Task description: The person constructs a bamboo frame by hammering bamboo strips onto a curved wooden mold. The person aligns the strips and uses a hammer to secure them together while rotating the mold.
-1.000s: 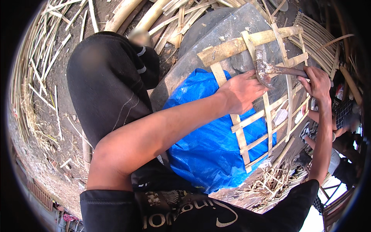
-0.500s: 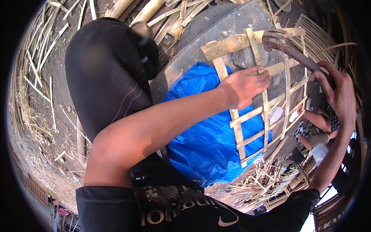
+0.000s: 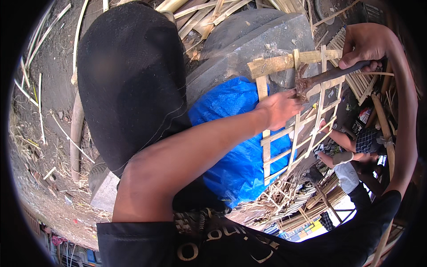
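Observation:
A lattice of pale split-bamboo slats [image 3: 291, 133] lies partly over a grey slab and partly over a blue plastic sheet. My left hand [image 3: 281, 110] is closed at one of its upright slats, near a crossing; the fingertips are partly covered. My right hand [image 3: 365, 46], at the upper right, is wrapped round the dark handle of a hammer [image 3: 327, 76]. The hammer's rusty head is over the lattice, right at my left fingertips; I cannot tell whether it touches the bamboo. A thicker bamboo piece [image 3: 273, 65] forms the lattice's far edge.
The grey slab [image 3: 240, 49] is beneath the lattice, and the blue sheet [image 3: 222, 147] is bunched near me. My black-clad knee [image 3: 133, 80] is at left. Bamboo strips [image 3: 209, 18] lie beyond, more [image 3: 284, 196] at lower right. Another person [image 3: 351, 151] is to the right.
My right hand has moved up and away, and the hammer head has come down and left to my left fingertips. The lattice's lower end has shifted slightly left.

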Action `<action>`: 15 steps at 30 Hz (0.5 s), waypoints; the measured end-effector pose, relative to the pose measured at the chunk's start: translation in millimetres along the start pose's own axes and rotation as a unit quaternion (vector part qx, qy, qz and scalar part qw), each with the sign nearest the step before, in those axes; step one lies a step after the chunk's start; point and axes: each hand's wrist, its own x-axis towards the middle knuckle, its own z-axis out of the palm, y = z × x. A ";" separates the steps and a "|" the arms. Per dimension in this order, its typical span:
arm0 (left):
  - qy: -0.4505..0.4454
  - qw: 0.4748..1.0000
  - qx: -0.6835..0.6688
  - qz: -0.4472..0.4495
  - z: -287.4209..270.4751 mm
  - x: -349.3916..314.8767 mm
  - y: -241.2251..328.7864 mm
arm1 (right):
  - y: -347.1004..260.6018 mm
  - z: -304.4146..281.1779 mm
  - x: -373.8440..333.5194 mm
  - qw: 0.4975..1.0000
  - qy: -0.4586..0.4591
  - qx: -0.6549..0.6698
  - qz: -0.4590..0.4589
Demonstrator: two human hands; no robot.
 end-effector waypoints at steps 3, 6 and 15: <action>-0.042 0.999 0.021 -0.007 -0.8 3.1 -0.9 | -10.4 -21.6 10.8 0.999 -0.017 -0.034 -0.002; -0.109 0.991 0.080 0.007 -13.9 6.1 -0.6 | -15.4 -31.4 17.1 0.998 -0.023 -0.054 0.007; -0.081 0.996 0.026 0.023 -24.6 1.1 -5.6 | -17.9 -24.9 19.1 1.000 0.001 -0.021 -0.002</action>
